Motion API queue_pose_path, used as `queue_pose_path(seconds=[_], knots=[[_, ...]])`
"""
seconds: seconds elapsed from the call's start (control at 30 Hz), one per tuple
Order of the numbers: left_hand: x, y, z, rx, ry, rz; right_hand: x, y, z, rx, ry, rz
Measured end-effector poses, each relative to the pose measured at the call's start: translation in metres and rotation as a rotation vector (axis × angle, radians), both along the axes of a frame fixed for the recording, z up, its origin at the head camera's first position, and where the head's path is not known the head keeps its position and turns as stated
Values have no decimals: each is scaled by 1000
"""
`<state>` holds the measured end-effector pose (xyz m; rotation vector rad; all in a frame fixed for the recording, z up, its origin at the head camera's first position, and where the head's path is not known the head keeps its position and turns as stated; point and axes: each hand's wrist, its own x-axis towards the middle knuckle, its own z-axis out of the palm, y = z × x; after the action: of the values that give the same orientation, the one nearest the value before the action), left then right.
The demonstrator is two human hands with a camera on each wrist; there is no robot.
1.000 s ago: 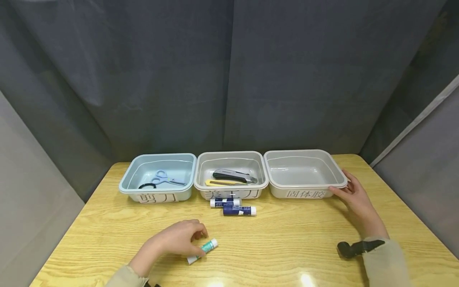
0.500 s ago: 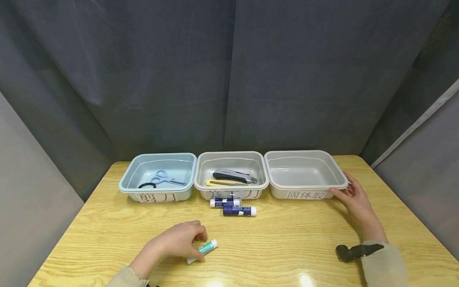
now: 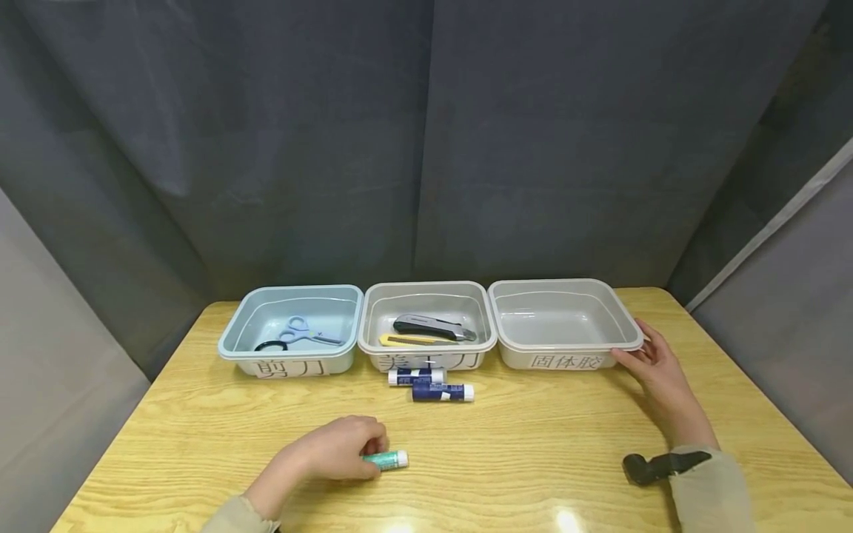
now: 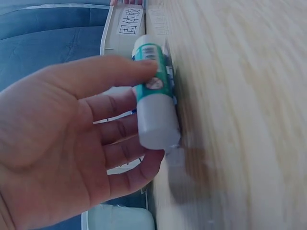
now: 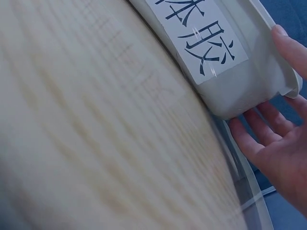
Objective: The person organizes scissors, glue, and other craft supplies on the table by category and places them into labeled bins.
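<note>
A green glue stick with white ends [image 3: 389,460] is pinched between the thumb and fingers of my left hand [image 3: 336,449], low over the table front. The left wrist view shows the thumb lying across the green label of the glue stick [image 4: 154,96]. At the far right, my right hand [image 3: 666,385] holds the front corner of a light grey plastic bin [image 3: 516,357], which has nothing in it. Its thumb is on the rim, and its fingers [image 5: 247,136] reach around the side and bottom of the bin [image 5: 244,91].
Two navy glue sticks [image 3: 443,391] lie in front of the middle grey bin [image 3: 373,360], which holds a grey-black utility knife [image 3: 429,326] and a yellow one [image 3: 406,340]. Left of it, a blue bin [image 3: 229,353] contains light-blue scissors [image 3: 303,335] and a black-handled item [image 3: 271,345]. Dark curtains stand behind.
My left fingers have closed further on the green glue stick, and it has turned from slanting to nearly level across the view. My right hand stays at the bin corner.
</note>
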<state>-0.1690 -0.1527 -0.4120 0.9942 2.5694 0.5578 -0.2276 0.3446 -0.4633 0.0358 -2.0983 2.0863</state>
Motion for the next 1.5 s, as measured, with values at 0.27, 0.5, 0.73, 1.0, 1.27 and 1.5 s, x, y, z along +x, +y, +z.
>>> queue_pose_path(seconds=[0.27, 0.5, 0.73, 1.0, 1.27, 1.5], knots=[[-6, 12, 0, 60, -26, -2, -1, -1, 1, 25, 17, -5], [-13, 27, -3, 97, 23, -7, 2, 0, 2, 46, 2, 2], [-19, 47, -2, 154, 29, 8, 4, 1, 0, 44, -17, -1], [-27, 70, -2, 218, 74, -8, 4, 1, 1, 107, -36, -16], [-38, 90, 5, 254, 119, -7, 3, 3, 2, 81, -13, 14], [-44, 102, 8, 280, 133, 29, -1, 8, 1, -8, 25, 56]])
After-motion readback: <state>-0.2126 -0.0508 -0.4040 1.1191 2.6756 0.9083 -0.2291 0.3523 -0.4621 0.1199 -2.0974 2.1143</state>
